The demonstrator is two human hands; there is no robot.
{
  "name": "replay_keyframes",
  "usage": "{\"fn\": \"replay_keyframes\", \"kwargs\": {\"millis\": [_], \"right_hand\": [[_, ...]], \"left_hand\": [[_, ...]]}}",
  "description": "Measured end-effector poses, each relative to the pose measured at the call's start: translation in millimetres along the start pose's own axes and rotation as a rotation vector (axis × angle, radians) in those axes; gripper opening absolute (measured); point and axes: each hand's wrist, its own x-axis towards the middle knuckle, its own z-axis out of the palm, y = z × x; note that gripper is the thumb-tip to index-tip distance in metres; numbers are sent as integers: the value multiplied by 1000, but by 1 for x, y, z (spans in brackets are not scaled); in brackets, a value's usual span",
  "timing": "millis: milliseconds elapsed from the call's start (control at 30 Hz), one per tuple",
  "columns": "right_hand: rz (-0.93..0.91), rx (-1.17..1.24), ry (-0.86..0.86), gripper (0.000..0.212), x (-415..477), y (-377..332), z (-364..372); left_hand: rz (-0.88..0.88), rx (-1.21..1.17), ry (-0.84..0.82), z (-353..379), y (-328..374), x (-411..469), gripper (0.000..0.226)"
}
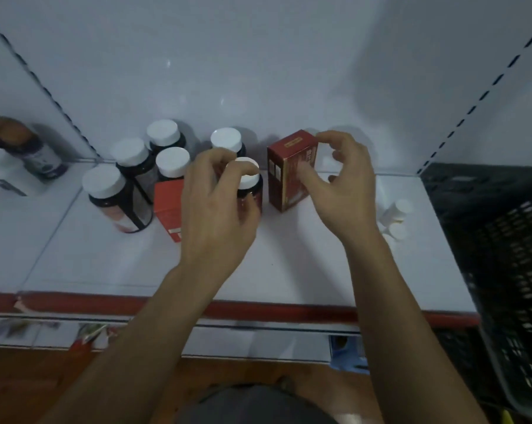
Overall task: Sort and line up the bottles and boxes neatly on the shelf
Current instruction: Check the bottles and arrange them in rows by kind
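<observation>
**A:** Head view: where is there room to move?

**B:** Open white shelf (289, 264) runs across the lower centre, from the bottles down to its red front edge (258, 307). A black basket (488, 224) walls off the right, and two small white bottles (396, 215) sit near it.

**A:** And the hands?

**B:** At centre, the left hand (216, 215) curls round a white-capped dark bottle (252, 188), forefinger on the cap. An orange box (167, 203) sits partly behind that hand. Five more capped bottles (105, 191) cluster to the left. The right hand (347, 191) pinches the upright dark red box (286, 182) just right of the bottle, thumb on its face and forefinger at its top corner.
</observation>
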Motion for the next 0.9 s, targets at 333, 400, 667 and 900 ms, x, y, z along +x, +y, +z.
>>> {"fn": "replay_keyframes", "kwargs": {"millis": [333, 400, 667, 900], "right_hand": [[115, -281, 27, 26, -79, 55, -100], [147, -356, -50, 36, -87, 65, -98], [210, -357, -56, 31, -98, 82, -79], [240, -227, -130, 27, -84, 42, -47]], "left_hand": [[205, -167, -550, 86, 56, 2, 45], [168, -191, -582, 108, 58, 3, 46], [32, -235, -574, 110, 38, -10, 30], [22, -352, -374, 0, 14, -9, 28]]}}
